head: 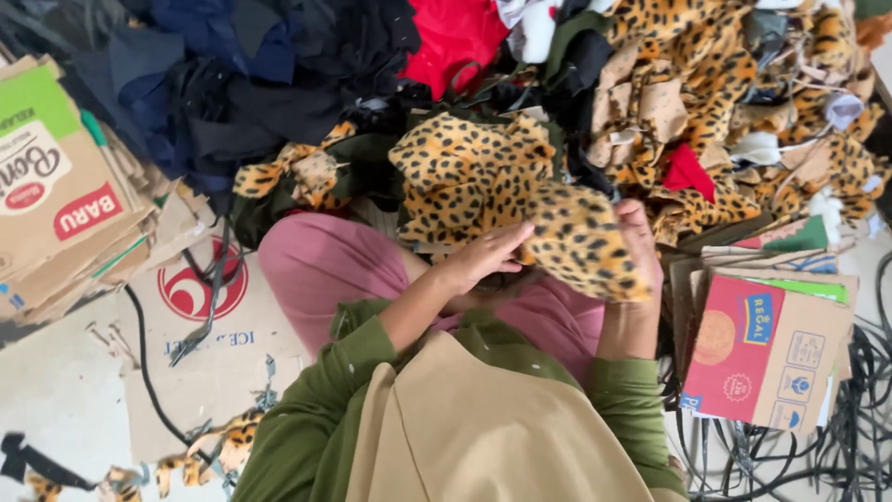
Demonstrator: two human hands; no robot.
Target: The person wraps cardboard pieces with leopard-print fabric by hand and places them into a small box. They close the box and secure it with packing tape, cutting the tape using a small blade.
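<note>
**poster1:** Head view, looking straight down at someone sitting on the floor. Both hands are working a leopard-print fabric piece that's draping over their lap. The left hand is lying on the cloth with fingers stretched out fairly flat, fingertips pointing toward the right hand. The right hand is curling around the edge of the same piece, gripping a fold of it, though the cloth is covering most of the fingers so I can't tell exactly how they're closing.

**poster2:** Where's the piece sitting relative to everything else?

**poster1:** It's resting over the pink-trousered knee, just in front of a big scrap heap. Right behind it there's a pile of dark navy and black cloth, a red scrap, and off to the upper right a whole mound of leopard-print offcuts mixed with tan backing bits. The held piece is touching the near edge of that heap.

**poster2:** And the sides?

**poster1:** Flattened cardboard boxes are stacking up on the left, another flat sheet of cardboard is lying under the knee, and a red-and-tan printed carton is leaning on the right just beside the right forearm. Black straps are tangling on the floor past it. A few small leopard scraps are lying near the lower left. Person's wearing olive-green sleeves with a beige cloth hanging in front.
</note>
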